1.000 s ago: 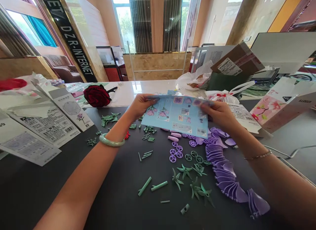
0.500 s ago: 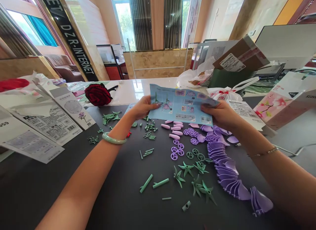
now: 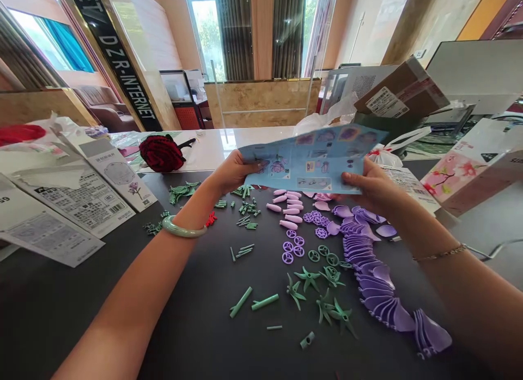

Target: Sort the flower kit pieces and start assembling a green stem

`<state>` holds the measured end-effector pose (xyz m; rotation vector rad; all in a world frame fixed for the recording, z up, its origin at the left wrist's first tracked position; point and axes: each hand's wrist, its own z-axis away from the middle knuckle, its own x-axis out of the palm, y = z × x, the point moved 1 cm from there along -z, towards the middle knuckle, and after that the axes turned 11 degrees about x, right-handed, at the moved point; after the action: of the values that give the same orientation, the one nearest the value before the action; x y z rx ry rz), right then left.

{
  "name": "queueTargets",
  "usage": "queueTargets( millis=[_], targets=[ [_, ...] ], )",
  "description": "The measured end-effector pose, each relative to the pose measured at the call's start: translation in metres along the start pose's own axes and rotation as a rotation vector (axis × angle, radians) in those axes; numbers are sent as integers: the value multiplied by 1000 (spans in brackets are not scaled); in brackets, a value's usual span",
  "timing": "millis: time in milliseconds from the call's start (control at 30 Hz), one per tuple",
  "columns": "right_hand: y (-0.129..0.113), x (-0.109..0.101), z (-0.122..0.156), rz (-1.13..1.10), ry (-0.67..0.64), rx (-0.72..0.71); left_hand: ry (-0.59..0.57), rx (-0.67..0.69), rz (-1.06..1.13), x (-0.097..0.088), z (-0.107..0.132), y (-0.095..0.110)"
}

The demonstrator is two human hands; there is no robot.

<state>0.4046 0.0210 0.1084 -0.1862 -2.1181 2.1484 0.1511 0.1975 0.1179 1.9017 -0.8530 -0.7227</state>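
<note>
Your left hand [image 3: 232,173] and right hand [image 3: 363,188] pinch the blue instruction sheet [image 3: 314,157], now raised higher above the lilac petals [image 3: 371,279] on the tabletop [image 3: 183,325].

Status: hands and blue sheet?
Grip: left hand and right hand both on blue instruction sheet, held above black table. Loose lilac petals and green parts lie below, untouched.

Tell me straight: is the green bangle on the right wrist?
No, the bangle sits on the left wrist; the right wrist wears a chain bracelet.
</note>
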Motion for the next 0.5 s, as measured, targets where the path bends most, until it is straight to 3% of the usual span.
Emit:
queueTargets(
  millis=[133, 333, 433, 500],
  targets=[
    [0, 6, 3, 57, -115, 81, -22, 28, 11, 5, -1, 2],
    [0, 5, 5, 54, -142, 68, -112, -29, -2, 9, 2, -1],
    [-1, -1, 8, 139, -102, 140, -131, -61, -51, 5, 4, 0],
    [-3, -12, 14, 193, -3, 137, -123, -78, -96, -4, 5, 3]
  ],
)
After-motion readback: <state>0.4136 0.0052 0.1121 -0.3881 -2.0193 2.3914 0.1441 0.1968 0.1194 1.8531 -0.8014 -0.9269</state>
